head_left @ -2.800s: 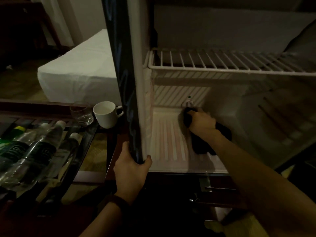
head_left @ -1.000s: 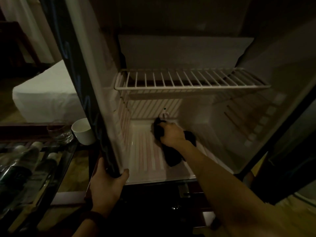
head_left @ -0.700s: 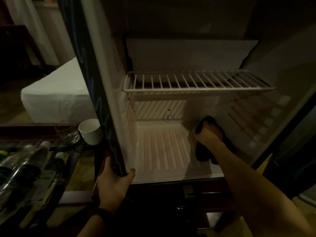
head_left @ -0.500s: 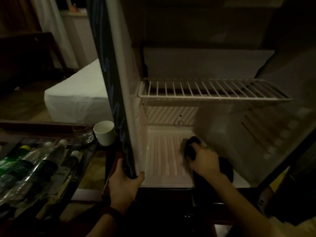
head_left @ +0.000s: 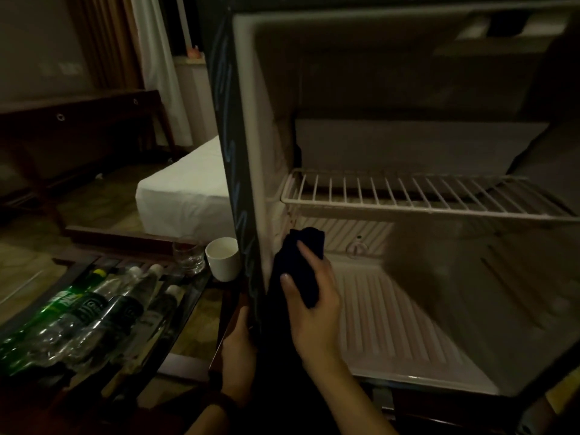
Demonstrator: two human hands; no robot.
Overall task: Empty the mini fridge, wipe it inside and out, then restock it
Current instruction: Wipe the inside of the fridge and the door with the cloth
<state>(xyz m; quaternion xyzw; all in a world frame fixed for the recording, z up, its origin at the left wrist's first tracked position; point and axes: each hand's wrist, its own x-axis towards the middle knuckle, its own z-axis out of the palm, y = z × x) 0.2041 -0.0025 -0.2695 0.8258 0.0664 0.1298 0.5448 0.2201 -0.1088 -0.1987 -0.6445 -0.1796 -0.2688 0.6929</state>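
The mini fridge (head_left: 392,324) stands open with a white ribbed floor and a bare wire shelf (head_left: 417,196). Its dark door (head_left: 233,171) swings out to the left, edge-on to me. My right hand (head_left: 309,296) holds a dark cloth (head_left: 303,262) against the lower left inner wall by the door hinge side. My left hand (head_left: 238,343) grips the door's bottom edge from outside, partly hidden behind it. Several bottles (head_left: 94,312) lie on a dark tray at lower left.
A clear glass (head_left: 188,255) and a white cup (head_left: 223,258) stand beside the door on the low table (head_left: 201,328). A white-sheeted bed (head_left: 185,193) sits behind them. A dark wooden bench (head_left: 78,133) lines the far wall.
My right hand wiped the fridge floor from the back to the right and front, then lifted the cloth to the left inner wall. The left hand stayed on the door's edge.
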